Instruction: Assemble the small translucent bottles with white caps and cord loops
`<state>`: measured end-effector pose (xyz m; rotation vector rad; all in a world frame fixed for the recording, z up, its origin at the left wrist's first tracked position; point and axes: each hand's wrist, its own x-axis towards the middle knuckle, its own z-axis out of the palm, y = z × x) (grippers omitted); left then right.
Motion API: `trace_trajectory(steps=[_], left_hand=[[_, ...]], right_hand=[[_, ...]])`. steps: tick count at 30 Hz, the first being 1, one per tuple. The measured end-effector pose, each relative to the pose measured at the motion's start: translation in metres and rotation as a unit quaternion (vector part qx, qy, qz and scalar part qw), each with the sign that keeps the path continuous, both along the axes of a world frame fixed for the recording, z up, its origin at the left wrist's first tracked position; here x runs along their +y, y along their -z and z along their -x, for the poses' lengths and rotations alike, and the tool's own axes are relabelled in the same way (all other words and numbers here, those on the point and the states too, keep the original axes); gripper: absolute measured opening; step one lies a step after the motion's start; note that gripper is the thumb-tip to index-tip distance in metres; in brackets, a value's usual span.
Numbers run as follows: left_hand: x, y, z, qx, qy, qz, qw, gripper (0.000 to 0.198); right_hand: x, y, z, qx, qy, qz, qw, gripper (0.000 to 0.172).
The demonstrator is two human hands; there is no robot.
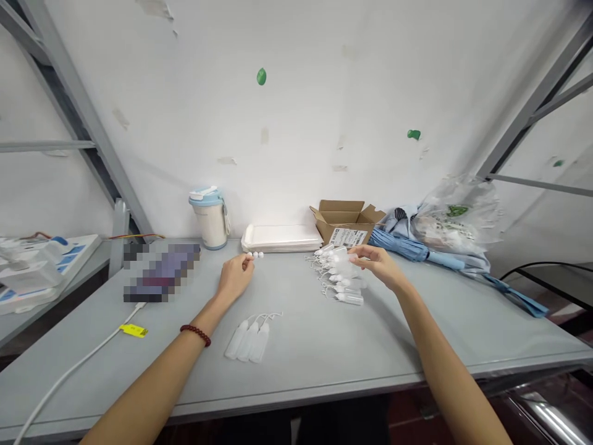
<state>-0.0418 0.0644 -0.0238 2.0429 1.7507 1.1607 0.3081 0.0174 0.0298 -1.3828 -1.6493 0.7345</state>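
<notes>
My left hand (pixel 235 273) has its fingers curled together beside a short row of small white caps (pixel 256 254) near the back of the table. What it pinches, if anything, is hidden. At the right, the fingertips of my right hand (pixel 377 266) are closed on a small translucent plastic bottle (pixel 343 267) at the edge of a pile. Several more such bottles (pixel 349 299), with white tops and thin strings, lie around it. In front of my left hand, three translucent bottles (pixel 248 341) lie side by side, their strings pointing away from me.
Along the wall stand a cup with a blue lid (pixel 207 216), a stack of white envelopes (pixel 283 237) and an open cardboard box (pixel 345 222). A folded blue umbrella (pixel 417 249) and a plastic bag (pixel 458 219) lie right. A blurred phone-like object (pixel 162 272) and white cable (pixel 78 364) lie left.
</notes>
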Motion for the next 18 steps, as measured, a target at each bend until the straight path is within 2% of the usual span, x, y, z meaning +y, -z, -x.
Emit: trace_trajectory(steps=[6,14,18], left_hand=[[0.004,0.004,0.002,0.016,-0.028,0.005,0.999,0.028],[0.024,0.007,0.007,0.072,-0.078,-0.019,0.994,0.028],[0.030,0.012,0.007,0.107,-0.081,-0.012,0.991,0.027]], right_hand=[[0.000,-0.001,-0.007,-0.073,0.000,0.006,0.997,0.028],[-0.002,0.000,-0.015,-0.124,-0.007,0.020,0.992,0.029],[-0.002,0.000,-0.016,-0.156,0.002,0.010,0.988,0.030]])
